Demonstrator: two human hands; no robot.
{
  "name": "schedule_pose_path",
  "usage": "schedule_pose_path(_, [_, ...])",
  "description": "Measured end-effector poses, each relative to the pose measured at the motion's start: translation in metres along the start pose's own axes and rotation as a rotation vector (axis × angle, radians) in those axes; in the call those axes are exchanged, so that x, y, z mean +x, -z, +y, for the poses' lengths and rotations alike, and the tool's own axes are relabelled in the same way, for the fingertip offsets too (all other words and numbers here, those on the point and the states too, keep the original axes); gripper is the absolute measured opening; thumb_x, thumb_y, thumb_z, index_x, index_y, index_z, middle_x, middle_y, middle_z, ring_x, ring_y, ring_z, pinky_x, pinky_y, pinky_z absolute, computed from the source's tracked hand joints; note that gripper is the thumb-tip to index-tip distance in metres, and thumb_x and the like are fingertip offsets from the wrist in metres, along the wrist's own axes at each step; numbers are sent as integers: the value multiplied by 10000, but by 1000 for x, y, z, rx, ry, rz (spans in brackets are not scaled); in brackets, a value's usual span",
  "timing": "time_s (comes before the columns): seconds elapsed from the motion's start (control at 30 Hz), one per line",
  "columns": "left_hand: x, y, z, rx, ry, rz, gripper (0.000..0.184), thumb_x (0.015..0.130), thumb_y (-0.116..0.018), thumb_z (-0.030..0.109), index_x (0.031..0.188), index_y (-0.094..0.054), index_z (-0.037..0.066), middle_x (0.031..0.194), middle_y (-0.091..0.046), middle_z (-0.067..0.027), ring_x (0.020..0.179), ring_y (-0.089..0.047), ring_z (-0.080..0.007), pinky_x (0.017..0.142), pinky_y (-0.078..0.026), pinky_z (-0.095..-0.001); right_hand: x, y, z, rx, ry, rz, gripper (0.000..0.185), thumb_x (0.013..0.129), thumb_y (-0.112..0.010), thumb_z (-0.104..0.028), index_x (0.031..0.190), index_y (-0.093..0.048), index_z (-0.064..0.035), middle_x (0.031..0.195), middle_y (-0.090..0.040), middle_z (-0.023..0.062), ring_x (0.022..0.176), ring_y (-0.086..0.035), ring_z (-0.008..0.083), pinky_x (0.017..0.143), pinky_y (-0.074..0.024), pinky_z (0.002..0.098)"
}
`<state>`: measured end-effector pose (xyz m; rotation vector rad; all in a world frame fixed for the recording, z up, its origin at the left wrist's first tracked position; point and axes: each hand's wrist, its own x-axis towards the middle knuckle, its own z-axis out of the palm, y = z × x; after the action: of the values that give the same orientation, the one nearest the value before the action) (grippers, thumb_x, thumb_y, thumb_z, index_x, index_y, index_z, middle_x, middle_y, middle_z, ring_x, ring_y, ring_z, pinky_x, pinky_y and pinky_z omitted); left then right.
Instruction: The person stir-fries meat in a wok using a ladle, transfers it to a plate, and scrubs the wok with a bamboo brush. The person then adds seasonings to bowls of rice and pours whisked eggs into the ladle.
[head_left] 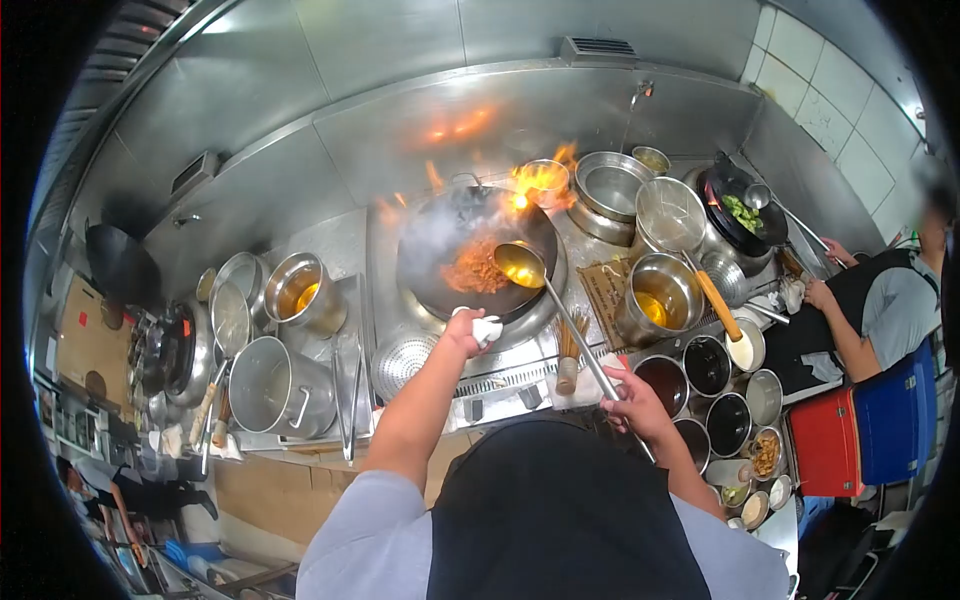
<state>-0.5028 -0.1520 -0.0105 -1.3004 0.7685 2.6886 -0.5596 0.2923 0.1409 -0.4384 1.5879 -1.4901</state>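
Note:
A large black wok sits on the middle burner, with reddish-brown food in it. Smoke hangs over it, and flames rise at its far right rim. My left hand is closed around a folded white cloth at the wok's near edge; whether a handle lies under the cloth is hidden. In my right hand is the long handle of a metal ladle. The ladle's bowl, containing yellowish liquid, is over the wok, just right of the food.
Pots with amber liquid flank the wok. A bamboo brush lies in front. Sauce containers crowd the right, near a strainer. Beyond them a co-worker works at another wok with greens. An empty-looking pot stands left.

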Motion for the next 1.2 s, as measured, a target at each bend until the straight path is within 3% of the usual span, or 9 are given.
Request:
schedule_pose_path(0.1, [9, -10, -13, -7, -34, 58, 216, 1014, -547, 176, 1200, -589, 74, 1106, -707, -138, 905, -713, -351, 705, -584, -551, -11, -14, -15, 163, -105, -60, 713, 924, -666, 47, 1578, -427, -108, 936, -671, 54, 624, -548, 99, 498, -438, 253])
schedule_pose_path(0.3, [-54, -17, -71, -215, -30, -126, 235, 1048, -434, 193, 1170, -596, 72, 1008, -719, -139, 795, -720, -344, 547, -540, -504, -61, -5, -87, -343, -129, -234, 648, 993, -633, -5, 1596, -441, -142, 1029, -641, -10, 781, -572, 70, 649, -499, 217])
schedule_pose_path(0.43, [-143, -47, -80, 40, 105, -146, 242, 1024, -443, 179, 1167, -593, 53, 990, -701, -142, 801, -717, -331, 496, -498, -458, -87, 7, -147, -586, -252, -311, 638, 990, -663, -51, 1585, -454, -145, 867, -645, 65, 656, -629, 107, 568, -521, 309])
schedule_pose_path(0.63, [-78, -67, -38, -121, -26, 55, 238, 1004, -456, 186, 1115, -606, 39, 948, -698, -152, 809, -715, -343, 626, -578, -510, 7, -20, -117, -973, 140, -264, 646, 906, -667, -82, 1527, -493, -44, 1144, -713, 259, 1026, -716, 376, 919, -552, 431])
schedule_pose_path(0.73, [-29, -26, -70, -224, -149, -141, 290, 1035, -420, 163, 1165, -578, -43, 1052, -700, -214, 927, -722, -404, 824, -612, -559, 64, -47, -80, -1014, 238, -118, 673, 852, -608, -20, 1516, -500, -18, 1238, -679, 314, 1147, -669, 452, 997, -527, 453])
schedule_pose_path(0.9, [-75, 13, -145, -154, -212, -129, 248, 969, -563, 14, 1207, -593, -48, 1128, -700, -218, 1051, -722, -383, 948, -613, -529, 37, -61, -74, -927, 417, 14, 691, 857, -663, -58, 1527, -496, -23, 1236, -680, 290, 1119, -676, 431, 1000, -523, 427])
schedule_pose_path(1.0, [-94, 2, -136, -166, -174, -145, 254, 986, -523, 36, 1218, -576, -54, 1112, -699, -215, 1023, -722, -373, 891, -622, -524, 0, -42, -64, -810, 427, -22, 668, 885, -669, -21, 1532, -502, -36, 1136, -719, 198, 950, -719, 315, 885, -558, 386])
schedule_pose_path(1.1, [-89, -18, -93, -248, -173, -109, 187, 1004, -463, 127, 1097, -559, -3, 995, -692, -192, 865, -715, -357, 713, -620, -502, -39, -31, -91, -531, 87, -153, 630, 946, -621, 62, 1550, -502, -71, 974, -651, 22, 819, -590, 76, 703, -527, 273])
schedule_pose_path(1.2, [-117, -34, -67, -68, -75, -116, 244, 1020, -435, 200, 1118, -568, 20, 997, -708, -156, 860, -714, -345, 698, -589, -516, -49, -21, -119, -628, -47, -190, 624, 912, -693, 10, 1511, -528, -43, 1011, -726, 132, 909, -690, 216, 859, -546, 346])
